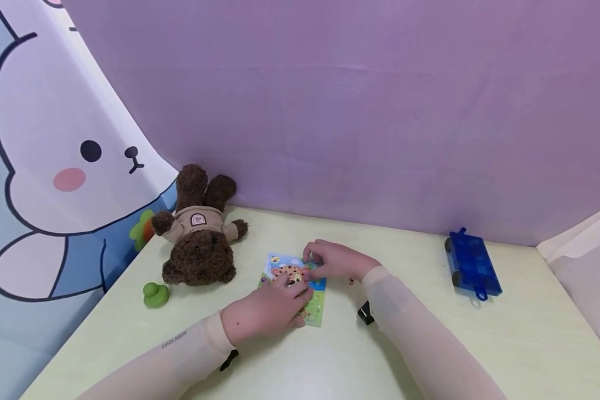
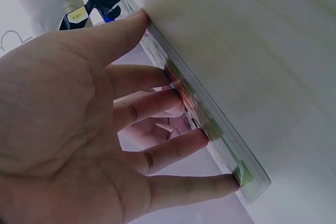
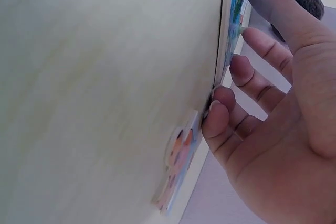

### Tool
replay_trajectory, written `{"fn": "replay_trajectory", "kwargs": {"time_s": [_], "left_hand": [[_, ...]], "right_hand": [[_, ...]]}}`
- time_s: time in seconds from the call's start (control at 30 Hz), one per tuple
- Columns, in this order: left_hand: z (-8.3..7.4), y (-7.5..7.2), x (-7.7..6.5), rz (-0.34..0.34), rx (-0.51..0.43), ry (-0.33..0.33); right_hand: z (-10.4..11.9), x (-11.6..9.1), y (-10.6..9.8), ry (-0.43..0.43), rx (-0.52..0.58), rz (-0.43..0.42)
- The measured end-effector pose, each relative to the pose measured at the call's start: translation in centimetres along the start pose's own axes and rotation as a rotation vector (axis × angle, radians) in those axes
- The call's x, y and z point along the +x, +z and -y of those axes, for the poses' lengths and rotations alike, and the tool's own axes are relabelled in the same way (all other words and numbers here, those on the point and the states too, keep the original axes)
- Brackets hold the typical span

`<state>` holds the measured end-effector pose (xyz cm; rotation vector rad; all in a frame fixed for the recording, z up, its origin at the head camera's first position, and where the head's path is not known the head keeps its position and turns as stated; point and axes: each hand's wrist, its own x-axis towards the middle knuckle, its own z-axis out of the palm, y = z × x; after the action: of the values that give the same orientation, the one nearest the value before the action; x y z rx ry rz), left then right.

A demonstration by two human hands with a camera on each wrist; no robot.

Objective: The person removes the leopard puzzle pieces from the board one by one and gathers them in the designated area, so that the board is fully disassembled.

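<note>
A flat jigsaw puzzle [image 1: 318, 316] with a cartoon leopard picture lies on the table between both hands. The left hand [image 1: 267, 312] rests on its lower left part, fingers spread; the left wrist view shows those fingertips touching the face of the puzzle [image 2: 215, 127] and the thumb at its edge. At the upper right, the right hand [image 1: 337, 260] touches the puzzle with thumb and loosely bent fingers; nothing pinched shows between them. A loose puzzle piece [image 3: 181, 161] lies on the table close to the right fingertips, mostly behind the wrist in the head view.
A brown teddy bear [image 1: 200, 255] in a beige shirt lies at the back left, with a green rubber duck [image 1: 155, 295] in front of it. Toward the right stands a translucent blue wheeled box [image 1: 474, 264]. A purple cloth [image 1: 355, 111] hangs behind the table.
</note>
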<state>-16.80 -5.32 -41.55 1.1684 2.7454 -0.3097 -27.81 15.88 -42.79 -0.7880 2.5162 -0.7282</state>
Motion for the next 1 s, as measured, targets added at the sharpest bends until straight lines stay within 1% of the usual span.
{"fn": "replay_trajectory", "kwargs": {"time_s": [0.2, 0.5, 0.7, 1.0], "left_hand": [[0.07, -0.2, 0.12, 0.009, 0.01, 0.0], [-0.14, -0.15, -0.17, -0.014, 0.023, 0.011], [-0.3, -0.12, -0.32, -0.027, 0.038, 0.021], [-0.18, -0.37, -0.33, -0.032, 0.038, 0.015]], "right_hand": [[0.03, 0.16, -0.06, -0.004, 0.007, -0.009], [-0.01, 0.03, 0.36, -0.007, 0.045, -0.017], [-0.26, -0.08, 0.66, -0.008, 0.037, -0.019], [-0.18, 0.13, 0.53, 0.022, 0.038, -0.022]]}}
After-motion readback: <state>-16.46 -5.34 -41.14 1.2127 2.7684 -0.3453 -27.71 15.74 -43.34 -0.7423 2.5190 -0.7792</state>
